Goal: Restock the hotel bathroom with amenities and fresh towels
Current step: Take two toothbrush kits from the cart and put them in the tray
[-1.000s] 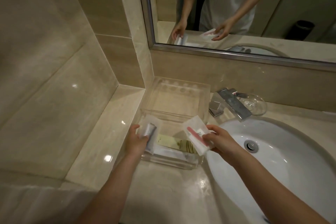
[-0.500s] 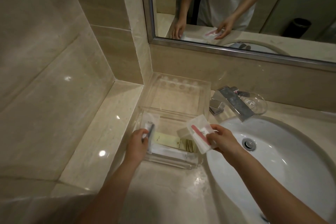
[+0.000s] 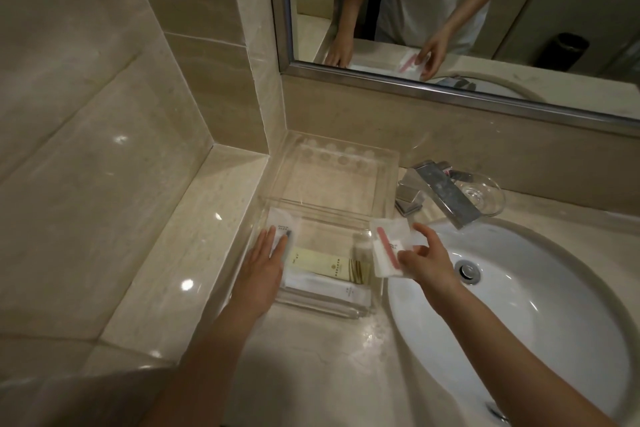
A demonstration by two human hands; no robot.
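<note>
While the left hand (image 3: 261, 267) steadies one sachet, the right hand (image 3: 427, 260) holds another at the clear tray (image 3: 332, 180).

Left fingers lie straight and flat on the white sachet (image 3: 282, 222) at the tray's left end. The right hand pinches the pink-striped packet (image 3: 388, 246) by its near edge, thumb and fingertips curled on it, over the tray's right rim beside the basin (image 3: 519, 288). It looks feather-light, thin, floppy and slick in its wrapper, so I'd keep hold of an edge and lay it flat next to the yellow packet (image 3: 329, 262) and long white packet (image 3: 329, 286).
</note>
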